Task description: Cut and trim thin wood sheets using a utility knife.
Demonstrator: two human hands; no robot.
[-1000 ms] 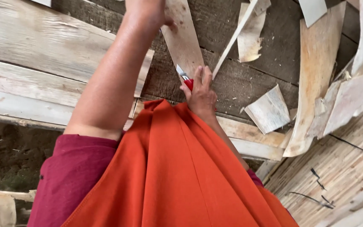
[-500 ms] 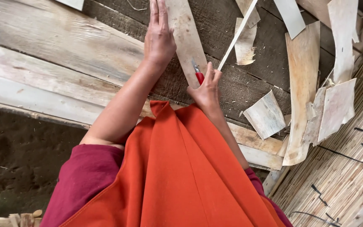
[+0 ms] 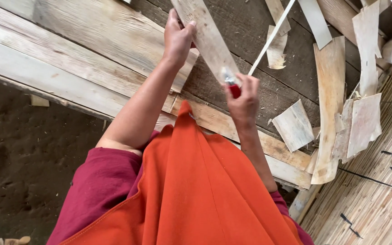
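Left hand [image 3: 178,38] grips wood strip [image 3: 207,38] top centre, right hand [image 3: 243,97] closed on red-handled knife [image 3: 230,84] against strip; thin sliver [image 3: 271,38] partly split off, rest uncut.

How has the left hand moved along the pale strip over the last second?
Yes. The left hand has slid down the pale strip toward the right hand and its red-handled knife, judged against the grey planks.

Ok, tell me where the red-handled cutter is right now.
In the head view, the red-handled cutter is just right of centre, gripped in the right hand, its blade against the lower end of the pale flat strip that the left hand holds.
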